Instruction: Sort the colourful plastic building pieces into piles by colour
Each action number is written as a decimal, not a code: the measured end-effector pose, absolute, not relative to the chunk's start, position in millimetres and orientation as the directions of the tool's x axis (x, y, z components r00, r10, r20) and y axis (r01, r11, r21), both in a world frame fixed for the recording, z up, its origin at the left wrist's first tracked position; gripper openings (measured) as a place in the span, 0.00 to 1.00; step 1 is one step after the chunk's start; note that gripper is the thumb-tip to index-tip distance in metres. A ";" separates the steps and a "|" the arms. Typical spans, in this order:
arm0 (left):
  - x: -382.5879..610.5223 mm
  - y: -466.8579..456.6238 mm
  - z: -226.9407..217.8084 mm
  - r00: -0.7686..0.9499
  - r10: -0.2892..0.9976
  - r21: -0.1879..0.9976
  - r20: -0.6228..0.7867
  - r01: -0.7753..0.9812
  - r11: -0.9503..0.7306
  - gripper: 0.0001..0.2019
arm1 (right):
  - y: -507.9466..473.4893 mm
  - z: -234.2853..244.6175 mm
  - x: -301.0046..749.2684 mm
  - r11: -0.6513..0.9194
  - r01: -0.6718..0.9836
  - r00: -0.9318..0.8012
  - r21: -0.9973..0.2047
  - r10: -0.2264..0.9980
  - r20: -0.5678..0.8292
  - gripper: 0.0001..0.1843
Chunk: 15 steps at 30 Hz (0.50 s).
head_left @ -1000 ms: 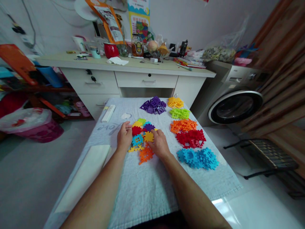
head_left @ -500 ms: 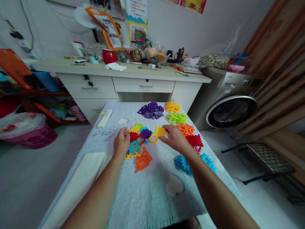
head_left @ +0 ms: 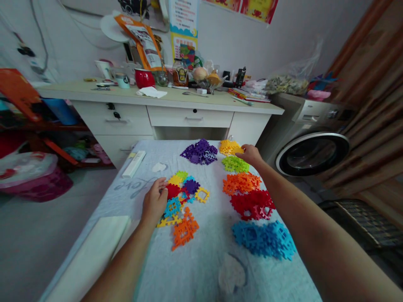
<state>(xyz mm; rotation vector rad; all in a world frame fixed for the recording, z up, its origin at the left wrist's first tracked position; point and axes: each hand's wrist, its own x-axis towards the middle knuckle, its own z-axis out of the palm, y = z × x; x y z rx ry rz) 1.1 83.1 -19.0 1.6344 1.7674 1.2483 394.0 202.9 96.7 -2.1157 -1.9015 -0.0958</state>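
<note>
My left hand [head_left: 155,200] rests at the left side of a mixed cluster of plastic interlocking pieces. Its fingers are loosely bent and apart, beside a red piece [head_left: 173,191]. In that cluster also lie a dark purple piece [head_left: 191,187], a blue piece [head_left: 172,207] and a yellow square frame [head_left: 202,195]. Orange pieces [head_left: 185,230] lie just in front of it. My right hand [head_left: 251,155] reaches to the right edge of the yellow pile [head_left: 229,147], thumb and fingers apart, with no piece visible between them.
Colour-sorted piles stand along the cloth's right side: purple [head_left: 200,152], lime green [head_left: 235,164], orange [head_left: 242,183], red [head_left: 252,204] and blue [head_left: 264,238]. A white box [head_left: 134,164] lies at the back left. Behind is a cluttered desk [head_left: 176,95]; a washing machine [head_left: 310,138] stands right.
My right hand has moved from the mixed cluster, away and right to the yellow pile. The solid yellow piece at its fingers has left the cluster. My left hand stays beside the cluster.
</note>
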 end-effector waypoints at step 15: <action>1.3 84.8 -19.0 -0.215 0.942 0.809 0.257 0.581 -0.088 0.19 | 283.3 72.4 391.5 -0.149 0.972 0.197 -0.181 0.939 0.282 0.15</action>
